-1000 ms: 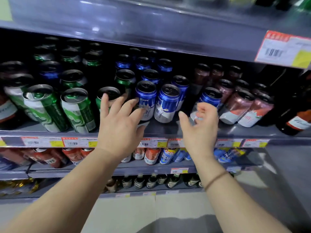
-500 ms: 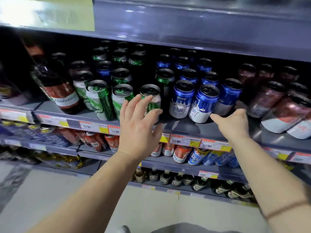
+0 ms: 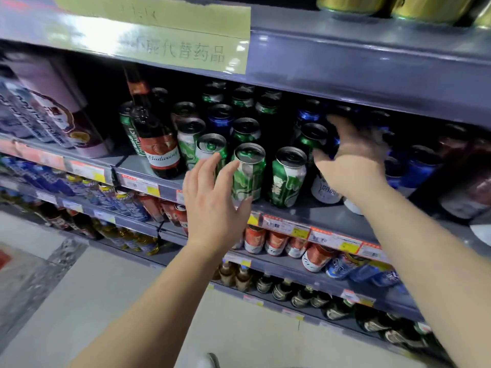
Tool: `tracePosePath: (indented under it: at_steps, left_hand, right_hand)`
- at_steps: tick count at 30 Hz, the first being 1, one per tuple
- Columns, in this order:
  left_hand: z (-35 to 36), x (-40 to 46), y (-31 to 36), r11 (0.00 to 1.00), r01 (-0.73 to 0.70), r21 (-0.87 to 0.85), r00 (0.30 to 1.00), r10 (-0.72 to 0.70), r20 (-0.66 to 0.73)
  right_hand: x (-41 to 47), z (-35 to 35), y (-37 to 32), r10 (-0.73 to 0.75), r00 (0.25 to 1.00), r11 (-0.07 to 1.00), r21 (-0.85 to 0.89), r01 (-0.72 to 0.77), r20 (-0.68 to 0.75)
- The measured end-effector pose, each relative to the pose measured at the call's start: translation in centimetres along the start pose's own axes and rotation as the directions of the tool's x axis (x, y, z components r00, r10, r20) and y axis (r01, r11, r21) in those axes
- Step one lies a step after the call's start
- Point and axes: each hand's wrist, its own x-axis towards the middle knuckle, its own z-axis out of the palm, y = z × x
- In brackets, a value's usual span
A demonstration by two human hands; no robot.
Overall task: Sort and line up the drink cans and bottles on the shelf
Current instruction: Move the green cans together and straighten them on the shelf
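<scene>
Green cans stand in rows on the grey shelf. One front green can stands beside another, with a third behind on the left. My left hand is open, its fingers spread around the left side of the front green can and its thumb by the can's base. A dark Budweiser bottle stands left of the green cans. Blue cans fill the right. My right hand is open and blurred, reaching over a white-and-blue can among them.
A large pink-and-white pack sits on the shelf at far left. Dark reddish cans stand at far right. The shelf above carries a pale green paper sign close overhead. Lower shelves hold red cans and small bottles.
The view has swung left along the shelf. My left hand has moved up to the front green can. My right hand has lifted from the shelf edge into the blue cans.
</scene>
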Motion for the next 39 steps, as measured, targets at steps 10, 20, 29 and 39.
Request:
tracePosePath:
  at_steps: [10, 20, 29, 39]
  left_hand:
    - [-1.2, 0.1, -5.0, 0.998, 0.069, 0.007, 0.997, -0.070, 0.025]
    - [-0.8, 1.1, -5.7, 0.995, 0.072, -0.074, 0.996, -0.068, 0.053]
    - [-0.9, 1.7, -5.1, 0.976, 0.087, -0.198, 0.995, -0.078, 0.056]
    - [-1.5, 3.2, -4.5, 0.976, 0.136, -0.171, 0.986, -0.115, 0.122]
  right_hand:
    - [7.0, 3.4, -0.1, -0.054, 0.916, 0.986, -0.125, 0.113, 0.399]
    - [6.0, 2.9, -3.9, -0.164, 0.876, 0.983, 0.144, 0.109, 0.454]
    - [5.8, 2.9, -3.7, -0.235, 0.860, 0.957, 0.263, 0.124, 0.452]
    - [6.6, 2.9, -8.2, -0.278, 0.910, 0.941, 0.278, 0.193, 0.309]
